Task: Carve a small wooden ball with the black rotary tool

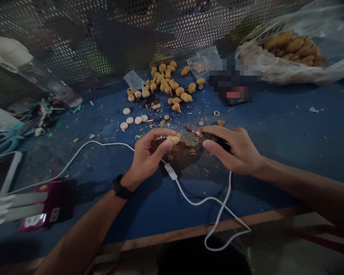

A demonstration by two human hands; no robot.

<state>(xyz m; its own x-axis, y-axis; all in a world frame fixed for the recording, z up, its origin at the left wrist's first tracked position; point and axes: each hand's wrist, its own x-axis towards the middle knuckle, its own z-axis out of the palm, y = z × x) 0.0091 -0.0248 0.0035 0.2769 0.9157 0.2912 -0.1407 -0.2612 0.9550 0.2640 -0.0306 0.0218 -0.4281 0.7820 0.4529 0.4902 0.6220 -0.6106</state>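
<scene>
Between thumb and fingers, my left hand (150, 151) pinches a small pale gourd (174, 139). My right hand (236, 148) is wrapped around a dark rotary tool (218, 140), whose brass chuck and brown sanding drum (188, 129) point left toward the gourd. A gap separates the drum from the gourd. The tool's white cord (229, 183) hangs from below my right hand and loops over the front table edge. An inline switch (171, 171) on the cord lies just below my left hand. Shavings are scattered on the blue table between both hands.
Small gourds (164, 80) are heaped at the back, near white discs (138, 120) and loose tool bits. A plastic bag of gourds (292, 44) sits back right, beside a dark phone (236, 93). At left are blue scissors (5, 141), a magenta power bank (44, 206) and a plastic bottle (48, 76).
</scene>
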